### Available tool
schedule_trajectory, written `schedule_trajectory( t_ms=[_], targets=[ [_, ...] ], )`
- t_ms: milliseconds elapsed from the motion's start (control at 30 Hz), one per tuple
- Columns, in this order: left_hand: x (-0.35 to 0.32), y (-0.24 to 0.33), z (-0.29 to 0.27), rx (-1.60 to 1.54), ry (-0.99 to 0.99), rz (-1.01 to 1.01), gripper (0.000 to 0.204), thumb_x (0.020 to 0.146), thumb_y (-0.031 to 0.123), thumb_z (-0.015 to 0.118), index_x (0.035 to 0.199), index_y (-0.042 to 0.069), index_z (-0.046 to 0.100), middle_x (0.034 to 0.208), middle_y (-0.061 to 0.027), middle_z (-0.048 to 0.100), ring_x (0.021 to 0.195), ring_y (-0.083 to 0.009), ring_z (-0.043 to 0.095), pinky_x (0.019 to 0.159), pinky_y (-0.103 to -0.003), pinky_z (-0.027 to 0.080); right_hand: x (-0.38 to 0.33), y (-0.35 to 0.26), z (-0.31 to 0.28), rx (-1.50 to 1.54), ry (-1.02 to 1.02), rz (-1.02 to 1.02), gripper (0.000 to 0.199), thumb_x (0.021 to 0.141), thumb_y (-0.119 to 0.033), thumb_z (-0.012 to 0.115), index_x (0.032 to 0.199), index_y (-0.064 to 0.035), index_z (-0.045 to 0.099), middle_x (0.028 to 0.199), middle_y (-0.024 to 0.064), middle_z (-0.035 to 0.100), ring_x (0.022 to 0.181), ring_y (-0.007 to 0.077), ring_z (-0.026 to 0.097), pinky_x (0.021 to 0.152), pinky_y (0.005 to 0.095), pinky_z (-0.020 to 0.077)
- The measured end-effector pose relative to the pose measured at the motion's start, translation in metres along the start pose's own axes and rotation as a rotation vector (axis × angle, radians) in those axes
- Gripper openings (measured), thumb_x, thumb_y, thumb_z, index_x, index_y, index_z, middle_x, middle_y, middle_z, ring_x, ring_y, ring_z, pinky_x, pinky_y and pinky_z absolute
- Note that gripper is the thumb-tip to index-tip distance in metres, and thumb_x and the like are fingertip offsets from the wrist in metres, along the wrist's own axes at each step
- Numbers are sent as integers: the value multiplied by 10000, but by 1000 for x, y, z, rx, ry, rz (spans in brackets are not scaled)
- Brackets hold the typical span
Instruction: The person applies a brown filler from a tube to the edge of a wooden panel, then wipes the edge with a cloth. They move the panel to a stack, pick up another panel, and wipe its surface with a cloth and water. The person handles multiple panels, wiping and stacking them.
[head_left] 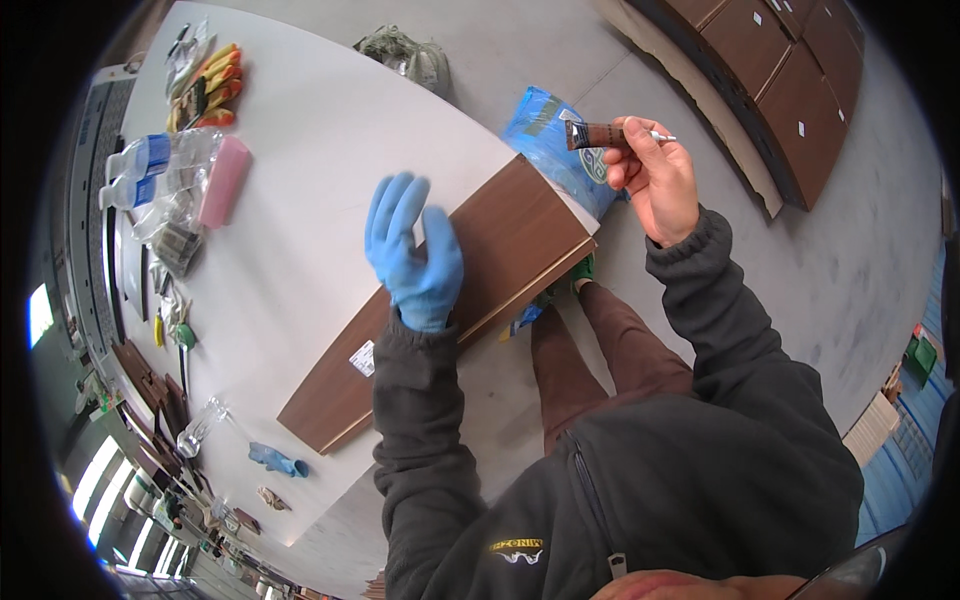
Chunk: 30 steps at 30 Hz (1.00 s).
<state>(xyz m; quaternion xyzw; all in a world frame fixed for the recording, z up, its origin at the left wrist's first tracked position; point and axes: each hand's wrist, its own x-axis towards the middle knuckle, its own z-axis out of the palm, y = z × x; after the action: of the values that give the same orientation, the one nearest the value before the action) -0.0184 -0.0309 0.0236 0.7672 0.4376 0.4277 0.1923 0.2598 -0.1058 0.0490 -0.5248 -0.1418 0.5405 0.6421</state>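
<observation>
My right hand (655, 185), bare, is raised at the right with its fingers closed on a small tube (597, 136) of brown content with a dark end and a white nozzle. Over the brown wooden panel (520, 220) hovers my left hand (413, 250), in a blue glove, its fingers stretched and the thumb apart, holding nothing. The panel lies at a slant along the near edge of the white table (300, 230). A white label (362, 358) is stuck near its left end.
Left on the table are orange-yellow gloves (215, 85), clear plastic bottles (150, 170), a pink block (224, 182) and a crumpled blue glove (277, 460). A blue plastic bag (545, 130) stands beyond the panel. Stacked brown panels (790, 90) fill the far right.
</observation>
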Motion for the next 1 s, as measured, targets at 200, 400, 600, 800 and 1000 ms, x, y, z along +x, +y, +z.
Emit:
schedule_trajectory(
  t_ms=[200,400,600,800,1000],
  targets=[
    [-59,78,-42,-373,4,-584,301,923,-37,631,1216,-61,696,1293,-193,678,1269,-306,621,1111,-414,461,-28,-14,20,-26,-8,-37,352,1030,-231,699,1264,23,630,928,82,717,739,112,652,745,262,547],
    [-69,166,-35,-706,-39,-1032,358,1100,148,525,1396,-45,584,1375,-123,646,1249,-173,605,1061,-313,481,-94,-8,58,94,-246,221,303,1064,-97,581,1335,36,566,1099,183,731,938,217,744,869,363,607],
    [-44,181,-50,-966,59,-1055,398,1094,169,550,1429,-46,545,1337,-86,640,1209,-138,580,1051,-310,467,-130,2,94,269,-267,338,280,1050,-125,618,1272,34,557,1071,156,727,901,187,719,849,321,585],
    [-30,168,-96,-996,253,-1026,406,1059,202,629,1383,-41,612,1262,-78,685,1125,-128,628,991,-292,510,-142,23,140,57,-382,333,291,1064,-191,623,1283,-4,578,937,35,682,814,99,637,732,246,517],
    [-17,92,-178,-1032,283,-995,354,1049,205,638,1297,-46,657,1193,-84,728,1032,-127,656,936,-282,523,-147,64,215,-236,-476,297,363,1073,-237,616,1337,7,567,995,49,702,842,95,639,735,234,512]
  ],
)
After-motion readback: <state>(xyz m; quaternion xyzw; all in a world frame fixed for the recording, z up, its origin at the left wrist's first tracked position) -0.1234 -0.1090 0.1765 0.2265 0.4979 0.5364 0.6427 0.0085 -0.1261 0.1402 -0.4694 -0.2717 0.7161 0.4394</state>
